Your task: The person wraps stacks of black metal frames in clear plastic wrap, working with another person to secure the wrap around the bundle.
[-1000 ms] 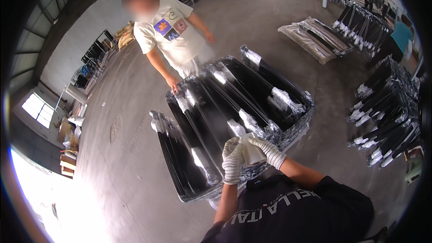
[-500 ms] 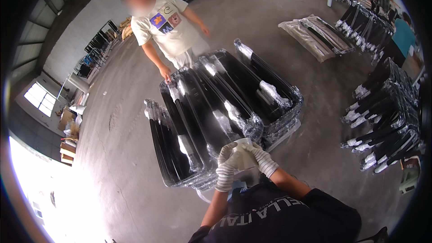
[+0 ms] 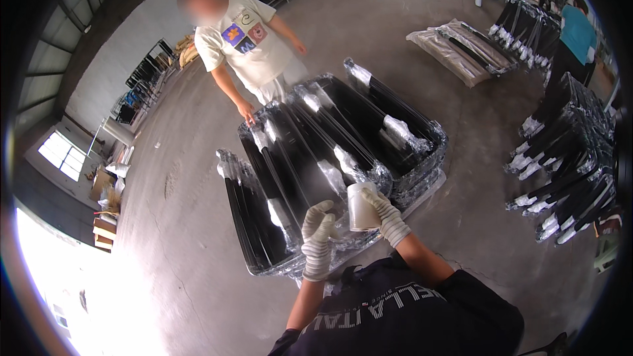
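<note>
Here's the white roll (image 3: 362,207), tilted slightly over the near edge of the film-wrapped black bundles (image 3: 293,158), with the right hand (image 3: 388,216) gripping its right side, fingers wrapped round it, and that's the only visible hold! A smooth surface under a knitted glove could slip, and a weak squeeze might drop it onto the bundles. Just left, the left hand (image 3: 318,229) has its fingers half curled, apart from the roll; whether they pinch any film, I can't tell. Far side, the co-worker's hand (image 3: 248,117) touches a bundle: one careless push there could shift the pile.
</note>
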Demonstrator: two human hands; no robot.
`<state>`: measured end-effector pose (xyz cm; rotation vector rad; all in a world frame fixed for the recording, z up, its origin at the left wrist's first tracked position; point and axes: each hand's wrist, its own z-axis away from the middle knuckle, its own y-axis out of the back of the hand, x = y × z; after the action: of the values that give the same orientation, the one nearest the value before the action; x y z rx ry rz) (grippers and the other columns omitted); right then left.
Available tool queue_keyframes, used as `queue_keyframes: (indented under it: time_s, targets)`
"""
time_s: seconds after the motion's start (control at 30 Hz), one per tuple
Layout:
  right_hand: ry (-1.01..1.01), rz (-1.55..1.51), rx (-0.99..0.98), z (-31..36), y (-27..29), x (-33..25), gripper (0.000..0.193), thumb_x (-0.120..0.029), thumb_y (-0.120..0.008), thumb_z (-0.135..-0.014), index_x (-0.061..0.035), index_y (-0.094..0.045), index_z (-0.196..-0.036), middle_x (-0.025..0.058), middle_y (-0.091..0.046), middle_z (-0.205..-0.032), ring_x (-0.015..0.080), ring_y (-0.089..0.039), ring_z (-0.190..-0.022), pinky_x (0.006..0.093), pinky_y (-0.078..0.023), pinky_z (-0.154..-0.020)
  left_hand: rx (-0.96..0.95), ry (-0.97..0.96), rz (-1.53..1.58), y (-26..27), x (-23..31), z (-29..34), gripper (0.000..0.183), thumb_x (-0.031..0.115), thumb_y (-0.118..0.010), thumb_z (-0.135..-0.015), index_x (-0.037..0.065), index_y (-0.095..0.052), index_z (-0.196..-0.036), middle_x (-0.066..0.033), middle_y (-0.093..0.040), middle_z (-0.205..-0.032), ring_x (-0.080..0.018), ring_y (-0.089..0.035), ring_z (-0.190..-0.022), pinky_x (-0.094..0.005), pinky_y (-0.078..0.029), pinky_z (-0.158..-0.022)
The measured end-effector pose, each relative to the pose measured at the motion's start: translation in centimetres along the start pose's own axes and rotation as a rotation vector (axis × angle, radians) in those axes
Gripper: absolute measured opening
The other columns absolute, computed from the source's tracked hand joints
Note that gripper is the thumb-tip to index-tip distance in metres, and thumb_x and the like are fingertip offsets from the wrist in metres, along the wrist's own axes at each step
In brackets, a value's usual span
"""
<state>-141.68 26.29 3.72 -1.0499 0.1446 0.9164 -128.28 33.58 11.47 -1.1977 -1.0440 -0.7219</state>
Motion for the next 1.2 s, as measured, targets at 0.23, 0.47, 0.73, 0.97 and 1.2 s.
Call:
queue_keyframes:
  time_s: [0.23, 0.47, 0.73, 0.97, 1.2]
  targets:
    - [0.069, 0.028, -0.049, -1.6, -0.1, 2.0, 0.055, -0.036, -0.074, -0.068, -0.0138, -0.049, -0.111, 0.004, -0.052, -0.1, 0.0176, -0.053, -0.085, 0.032, -0.048, -0.071, 0.043, -0.003, -0.095, 4.4, -4.1, -2.5, 0.042, 0.016, -0.062, -0.079, 0.008, -0.046, -0.117, -0.0004, -0.054, -0.101, -0.0072, -0.05, -0.088, -0.0198, -0.042, -0.075]
    - [0.124, 0.075, -0.064, -1.0, -1.0, 2.1, 0.048, -0.035, -0.072, -0.069, -0.0128, -0.05, -0.105, 0.0038, -0.054, -0.094, 0.0154, -0.053, -0.081, 0.0286, -0.047, -0.068, -0.18, 0.303, 0.112, 4.0, -5.5, -3.2, 0.072, 0.055, -0.043, -0.084, 0.0, -0.031, -0.13, -0.0127, -0.04, -0.128, -0.022, -0.037, -0.119, -0.034, -0.028, -0.1]
    - [0.243, 0.225, -0.082, 0.1, -1.2, 1.6, 0.054, -0.032, -0.069, -0.073, -0.0106, -0.042, -0.116, 0.0077, -0.052, -0.1, 0.0162, -0.05, -0.087, 0.0291, -0.046, -0.073, -0.144, 0.298, 0.098, 2.0, -5.5, -2.7, 0.061, 0.04, -0.06, -0.08, 0.007, -0.036, -0.125, -0.0078, -0.044, -0.121, -0.0186, -0.043, -0.111, -0.0351, -0.041, -0.092]
    - [0.25, 0.247, -0.124, -0.5, -0.4, 1.3, 0.062, -0.038, -0.061, -0.08, -0.0089, -0.035, -0.128, 0.0095, -0.045, -0.118, 0.0163, -0.043, -0.105, 0.0252, -0.039, -0.087, -0.226, 0.204, 0.062, 0.5, -5.9, -2.9, 0.05, 0.031, -0.059, -0.081, 0.006, -0.039, -0.119, -0.006, -0.05, -0.111, -0.0164, -0.05, -0.103, -0.0331, -0.043, -0.091]
    - [0.354, 0.356, -0.074, -0.2, -0.2, 1.3, 0.063, -0.037, -0.061, -0.079, -0.0068, -0.036, -0.129, 0.0089, -0.048, -0.117, 0.0157, -0.045, -0.104, 0.0259, -0.037, -0.089, 0.037, 0.154, -0.24, -0.3, -5.8, -1.8, 0.055, 0.043, -0.048, -0.087, 0.002, -0.041, -0.123, -0.0077, -0.055, -0.107, -0.0133, -0.052, -0.095, -0.025, -0.043, -0.081]
